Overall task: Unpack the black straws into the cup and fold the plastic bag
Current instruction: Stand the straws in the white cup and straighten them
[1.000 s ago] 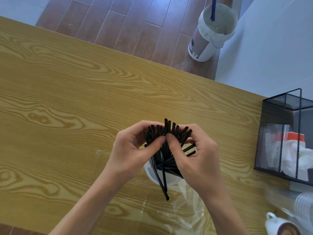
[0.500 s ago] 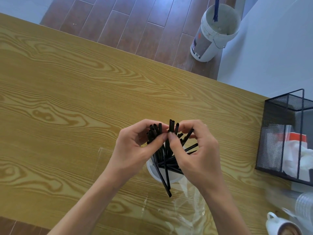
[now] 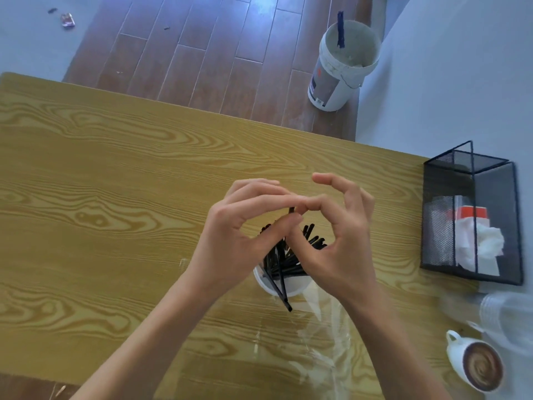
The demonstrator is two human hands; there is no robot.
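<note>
Straws (image 3: 281, 259), black, stand fanned in a white cup (image 3: 284, 285) directly beneath our pinching fingers. Our left hand (image 3: 230, 238) and right hand (image 3: 337, 241) meet above it, fingertips closed together on one straw's top end. Clear plastic bag (image 3: 320, 345) lies flat on the wooden table (image 3: 115, 197), nearer us than the grip.

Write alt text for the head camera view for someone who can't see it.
Two bare hands, left hand and right hand, meet over thin black plastic straws standing in a white round cup on a wood-grain table. A clear plastic bag lies nearer the camera.
</note>
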